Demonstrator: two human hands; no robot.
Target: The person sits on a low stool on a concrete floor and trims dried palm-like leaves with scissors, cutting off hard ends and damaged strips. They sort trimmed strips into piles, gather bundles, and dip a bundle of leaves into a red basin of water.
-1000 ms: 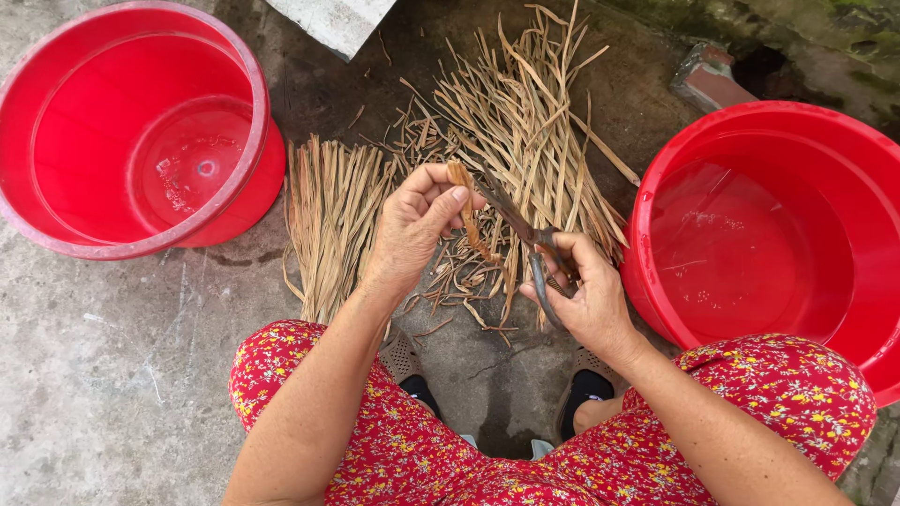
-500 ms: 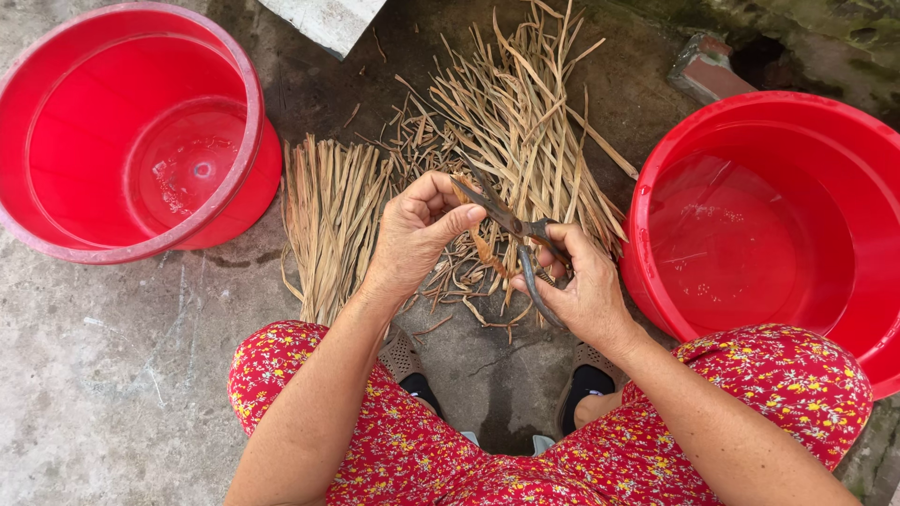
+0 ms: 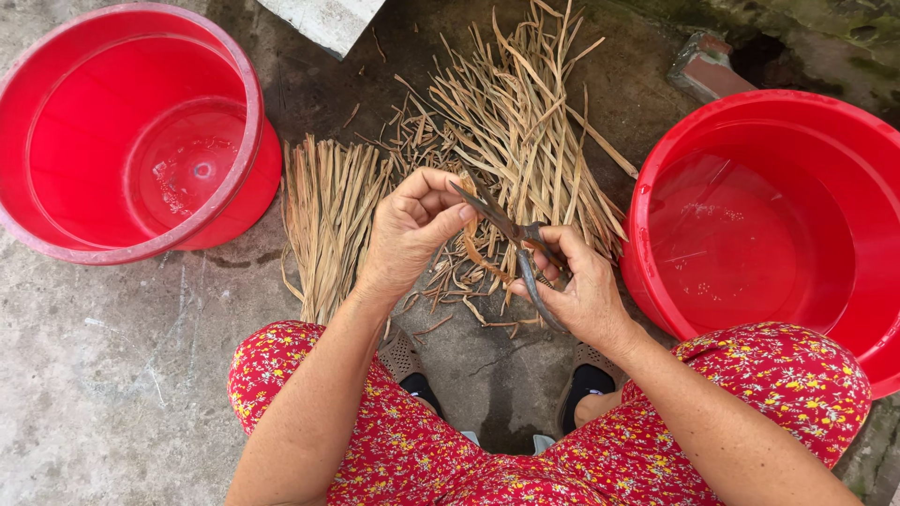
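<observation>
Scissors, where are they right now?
In the head view the scissors sit mid-frame in the right hand, blades pointing toward the left hand, above the loose dry stalks between the two red basins.

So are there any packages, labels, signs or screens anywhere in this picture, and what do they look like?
None in view: no package, label, sign or screen.
What is there is unmarked:
Left red plastic basin, upper left, round, plain.
Right red plastic basin, right, round, holding water, plain.
Pale flat slab, top edge, its corner showing, no marking visible.
</observation>
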